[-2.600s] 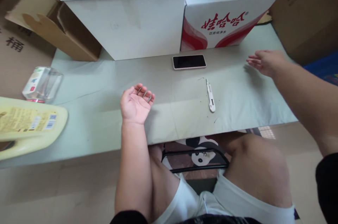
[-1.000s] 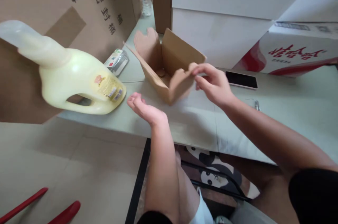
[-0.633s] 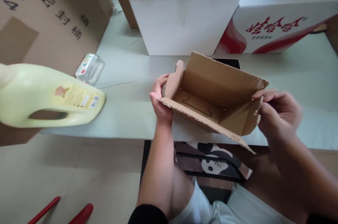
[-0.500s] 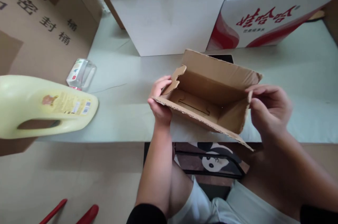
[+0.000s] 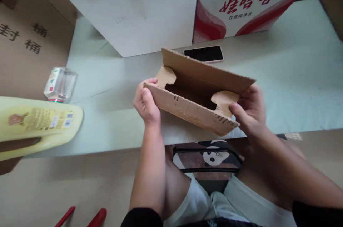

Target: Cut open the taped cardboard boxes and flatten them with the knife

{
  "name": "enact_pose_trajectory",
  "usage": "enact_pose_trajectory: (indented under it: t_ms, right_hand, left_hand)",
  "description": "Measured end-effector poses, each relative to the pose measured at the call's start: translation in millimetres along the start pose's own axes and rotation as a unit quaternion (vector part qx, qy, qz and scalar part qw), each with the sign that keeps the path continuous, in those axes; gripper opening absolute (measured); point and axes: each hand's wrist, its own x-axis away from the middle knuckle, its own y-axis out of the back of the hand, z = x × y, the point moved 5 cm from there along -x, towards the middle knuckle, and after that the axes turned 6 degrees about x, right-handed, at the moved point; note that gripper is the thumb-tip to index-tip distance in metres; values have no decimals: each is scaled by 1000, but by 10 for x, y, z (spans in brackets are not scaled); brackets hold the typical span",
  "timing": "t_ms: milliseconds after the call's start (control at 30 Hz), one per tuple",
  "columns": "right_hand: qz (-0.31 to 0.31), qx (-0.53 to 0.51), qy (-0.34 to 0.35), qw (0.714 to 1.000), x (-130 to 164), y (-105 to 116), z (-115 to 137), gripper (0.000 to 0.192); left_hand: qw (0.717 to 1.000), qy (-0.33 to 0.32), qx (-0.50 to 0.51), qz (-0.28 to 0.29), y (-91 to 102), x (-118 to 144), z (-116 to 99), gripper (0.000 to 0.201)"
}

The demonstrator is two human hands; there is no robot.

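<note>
Between my two hands is a small brown cardboard box, its top facing me. The two long flaps stand up and outward, while the notched short flaps at both ends lean inward over the dark opening. My left hand grips the left end, thumb on the near long flap and fingers behind the end. At the right end my right hand holds on, its thumb pressed on the right short flap and its fingers hidden behind the box. A phone with a dark screen lies just beyond the box.
A large white box and a red-and-white water carton stand at the back of the pale green table. To the left are a yellow jug, a clear plastic bottle and a big brown carton.
The right short flap has come inward over the opening under my right thumb. The left thumb now lies on the near flap. The view has shifted, showing more of the phone.
</note>
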Motion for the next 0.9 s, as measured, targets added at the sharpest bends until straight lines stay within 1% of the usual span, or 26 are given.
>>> enact_pose_trajectory:
  t_ms: [67,133,200,367,500,600,733,833,900]
  right_hand:
    - [13,2,1,1000,11,-2,14,28]
    - [17,12,3,1000,17,9,26,17]
    - [21,15,4,1000,24,19,11,19]
    - [47,-8,7,999,57,-8,-126,30]
    - [48,-41,22,998,55,-39,-158,32]
    - [46,-36,17,998,40,-51,-143,31]
    - [40,-25,6,999,38,-55,-151,33]
    - [46,-54,24,997,59,-73,-168,27]
    - [45,-67,34,996,73,-81,-180,29]
  left_hand:
    - [1000,7,-20,-7,2,2,7,32]
    - [1000,9,-26,-5,-1,4,11,27]
    - [1000,4,-25,-3,-4,4,9,24]
    - [999,-5,-27,18,-10,-21,9,19]
    - [997,-22,-33,71,-12,-66,-20,21]
    - [994,1,-40,103,-10,-83,-38,26]
    - [995,35,-46,86,-2,-76,-56,26]
    - [996,38,-37,78,-15,-73,-43,26]
    - [996,33,-32,75,-4,-92,-8,26]
